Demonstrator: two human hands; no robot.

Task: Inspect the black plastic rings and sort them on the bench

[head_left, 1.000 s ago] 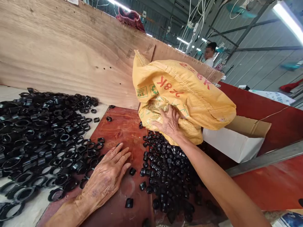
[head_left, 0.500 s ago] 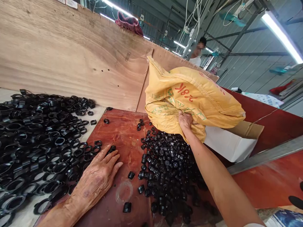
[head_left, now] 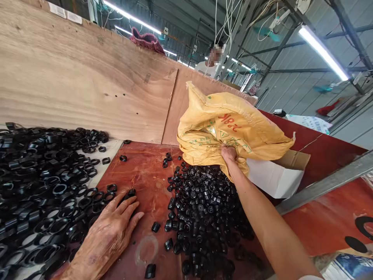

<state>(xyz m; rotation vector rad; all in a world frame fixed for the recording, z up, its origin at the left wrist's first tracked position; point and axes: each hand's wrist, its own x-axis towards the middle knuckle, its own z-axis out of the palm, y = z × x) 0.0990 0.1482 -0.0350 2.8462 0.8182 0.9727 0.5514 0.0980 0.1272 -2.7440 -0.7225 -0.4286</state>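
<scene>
My right hand (head_left: 229,153) is closed on gathered fabric near the mouth of a yellow woven sack (head_left: 253,134), marked with red writing. The sack lies tilted, its mouth facing down and toward me. Below it spreads a heap of small black plastic caps (head_left: 204,206), some showing a cross pattern. What is left inside the sack is hidden. My left hand (head_left: 109,229) rests palm down on the red-brown tabletop (head_left: 145,179), fingers extended, beside a large pile of black plastic rings (head_left: 55,175). A small black piece (head_left: 131,193) sits at its fingertips.
A plywood board (head_left: 87,81) walls off the back. Right of the sack stands a white cardboard box (head_left: 271,177), near a metal bar (head_left: 326,184). Single black caps (head_left: 168,244) lie between the two piles. Behind the board is another person (head_left: 208,68).
The view has swung slightly to the right and up. The sack looks somewhat flatter, still in my right hand's grip. My left hand stays at the edge of the rings.
</scene>
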